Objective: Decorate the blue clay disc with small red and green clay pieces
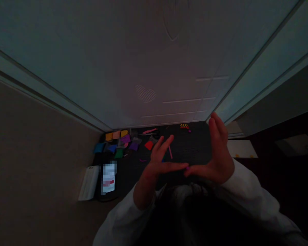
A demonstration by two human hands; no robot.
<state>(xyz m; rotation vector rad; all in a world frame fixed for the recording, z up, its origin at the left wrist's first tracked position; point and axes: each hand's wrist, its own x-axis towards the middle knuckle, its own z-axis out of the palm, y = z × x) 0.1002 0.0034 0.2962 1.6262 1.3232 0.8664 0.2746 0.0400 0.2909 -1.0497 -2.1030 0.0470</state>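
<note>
My left hand (157,164) and my right hand (219,162) are raised over a dark tabletop (128,177). Their thumbs point at each other, and a small purple lump (187,168), perhaps modelling clay, is pressed between the two tips. On both hands the other fingers stretch upward, away from the thumb. Just beyond my left hand lie a pink stick (170,152) and a red packet (149,145). Part of something blue and green shows behind that hand, mostly hidden.
Several coloured packets (119,153) lie at the left back, beside pink strips (150,131). A lit phone (108,177) and a white box (88,183) are at the left edge. A yellow-dotted piece (184,126) lies near the pale wall (113,75). A thin purple strip (143,160) rests mid-table.
</note>
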